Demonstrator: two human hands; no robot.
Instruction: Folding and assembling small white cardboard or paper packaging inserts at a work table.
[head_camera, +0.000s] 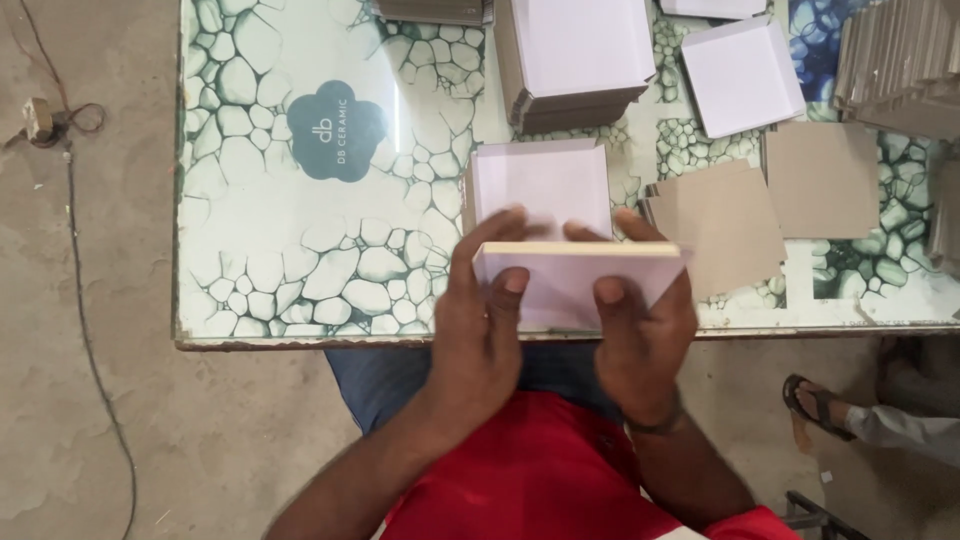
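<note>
My left hand (478, 335) and right hand (640, 335) clamp the white-faced card panel (575, 285) at the tabletop's (300, 200) near edge; light, stiff, edges likely crease.

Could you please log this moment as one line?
left hand: gripping white card | right hand: gripping same card | beneath: white tray, tabletop

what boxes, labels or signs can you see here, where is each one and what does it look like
White box: flat, rectangular, tan edge, held in both hands at the table's near edge.
White box tray: open, square, just beyond the hands.
Box stack: white tops, brown sides, far centre.
White box: square, far right.
Brown card sheets: flat, right of the hands.
Logo: dark teal cloud shape with pale lettering, on the pebble-patterned tabletop, left.
</note>
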